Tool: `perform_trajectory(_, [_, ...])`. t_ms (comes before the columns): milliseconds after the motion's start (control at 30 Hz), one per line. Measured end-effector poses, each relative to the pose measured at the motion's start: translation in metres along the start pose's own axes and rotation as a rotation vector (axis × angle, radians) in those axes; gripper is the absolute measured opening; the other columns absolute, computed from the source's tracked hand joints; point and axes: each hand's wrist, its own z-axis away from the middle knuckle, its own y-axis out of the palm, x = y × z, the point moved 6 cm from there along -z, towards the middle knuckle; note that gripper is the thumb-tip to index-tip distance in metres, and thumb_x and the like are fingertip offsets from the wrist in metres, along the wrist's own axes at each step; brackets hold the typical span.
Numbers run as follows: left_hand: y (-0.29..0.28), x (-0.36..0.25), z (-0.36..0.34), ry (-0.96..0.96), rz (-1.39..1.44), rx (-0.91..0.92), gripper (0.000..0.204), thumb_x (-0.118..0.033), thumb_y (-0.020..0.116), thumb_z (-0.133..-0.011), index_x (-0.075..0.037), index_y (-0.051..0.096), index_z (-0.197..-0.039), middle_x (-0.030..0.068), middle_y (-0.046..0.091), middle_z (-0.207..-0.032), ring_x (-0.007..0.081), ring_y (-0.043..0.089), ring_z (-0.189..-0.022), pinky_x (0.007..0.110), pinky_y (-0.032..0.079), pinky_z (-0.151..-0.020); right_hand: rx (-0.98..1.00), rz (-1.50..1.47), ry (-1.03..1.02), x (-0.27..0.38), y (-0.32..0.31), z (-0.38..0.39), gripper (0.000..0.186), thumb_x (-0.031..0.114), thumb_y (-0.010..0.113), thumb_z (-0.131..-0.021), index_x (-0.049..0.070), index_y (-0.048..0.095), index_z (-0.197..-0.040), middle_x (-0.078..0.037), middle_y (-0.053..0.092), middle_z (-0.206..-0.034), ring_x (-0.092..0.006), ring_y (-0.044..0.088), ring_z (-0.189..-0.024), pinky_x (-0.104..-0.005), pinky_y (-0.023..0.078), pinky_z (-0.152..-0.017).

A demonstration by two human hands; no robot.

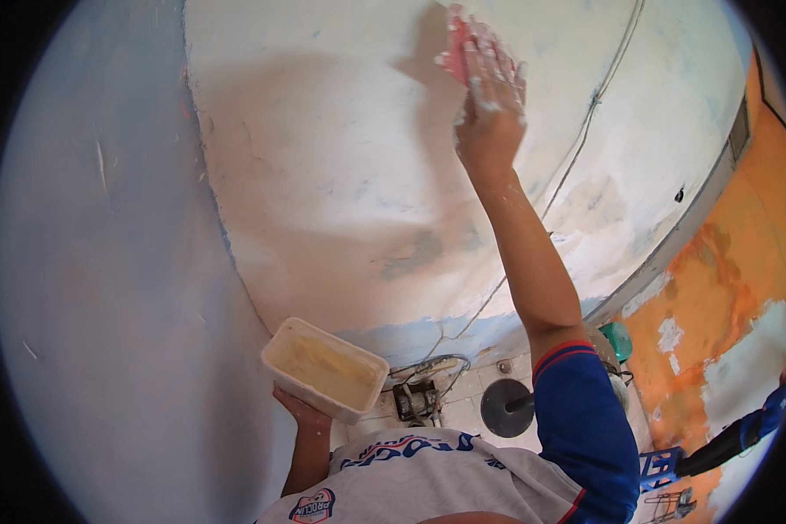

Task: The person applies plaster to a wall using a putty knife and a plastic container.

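Observation:
My right hand [492, 109] is raised high, pressing a pinkish-red flat piece [457, 51] against the pale wall [323, 166]. White paste coats the piece and my fingers; its exact kind is hard to make out. Low on the left, my left hand [300, 407] supports a cream rectangular plastic tub [321, 400] from below and the side. Whitish-yellow residue or liquid lies in the tub, which is tilted slightly. Part of my left hand is hidden behind the tub.
A thin cable [595, 100] hangs down the wall. The bluish wall [96, 262] meets it at a left corner. On the tiled floor stand a dark round base [505, 409], a small boxy device with hoses [417, 400] and a green container [618, 341]. A blue crate [661, 469] is at right.

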Motion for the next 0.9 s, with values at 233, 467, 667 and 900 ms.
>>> perform_trajectory(233, [-0.014,0.003,-0.001,-0.030,-0.001,-0.037,0.070,-0.063,0.039,-0.100,-0.018,0.046,-0.154,0.0088,0.053,-0.152,0.0354,0.053,-0.137,0.055,0.045,-0.114,0.284,-0.092,-0.192,0.018,0.052,0.132,0.059,-0.008,0.061,-0.081,0.007,0.065,-0.139,-0.014,0.058,-0.150,-0.0349,0.049,-0.145,-0.0553,0.037,-0.119])
perform_trajectory(467, [-0.002,0.001,-0.001,0.021,-0.029,0.018,0.072,-0.064,0.039,-0.100,-0.017,0.045,-0.154,0.0093,0.053,-0.152,0.0351,0.054,-0.137,0.055,0.045,-0.114,0.059,-0.116,-0.054,0.009,-0.007,0.047,0.060,-0.012,0.055,-0.084,0.008,0.063,-0.141,-0.023,0.063,-0.139,-0.0476,0.056,-0.131,-0.0520,0.043,-0.112])
perform_trajectory(667, [-0.028,0.011,-0.007,-0.045,-0.017,-0.022,0.071,-0.062,0.035,-0.102,-0.014,0.047,-0.152,0.0099,0.054,-0.151,0.0347,0.055,-0.135,0.054,0.046,-0.112,0.186,0.060,-0.144,-0.018,0.040,0.054,0.068,-0.008,0.062,-0.078,0.012,0.061,-0.143,-0.013,0.060,-0.146,-0.0369,0.054,-0.135,-0.0447,0.046,-0.112])
perform_trajectory(900, [-0.014,0.004,0.008,-0.003,-0.054,-0.084,0.069,-0.061,0.036,-0.101,-0.016,0.045,-0.154,0.0093,0.054,-0.150,0.0341,0.055,-0.135,0.053,0.046,-0.112,0.546,-0.214,-0.090,0.040,-0.004,0.139,0.069,-0.005,0.063,-0.079,0.011,0.058,-0.146,-0.015,0.056,-0.151,-0.0339,0.050,-0.143,-0.0467,0.039,-0.120])
